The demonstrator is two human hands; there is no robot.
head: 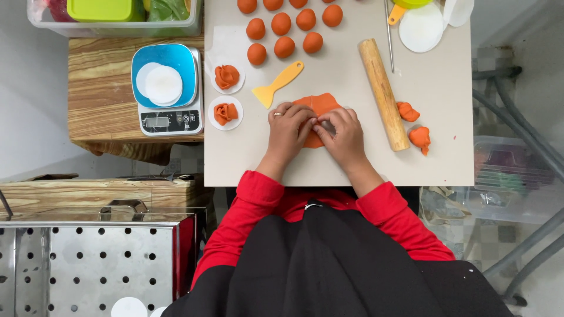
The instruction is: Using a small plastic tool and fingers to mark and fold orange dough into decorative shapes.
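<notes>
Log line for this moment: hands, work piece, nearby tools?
left hand: pinching orange dough sheet | right hand: pinching same sheet | wooden rolling pin: right of hands | yellow scraper: above left hand

You have just one camera, worn on your head, and it looks straight down from close above onto the bench (446, 147), with your own chest and red sleeves at the bottom and the far end of the bench at the top.
</notes>
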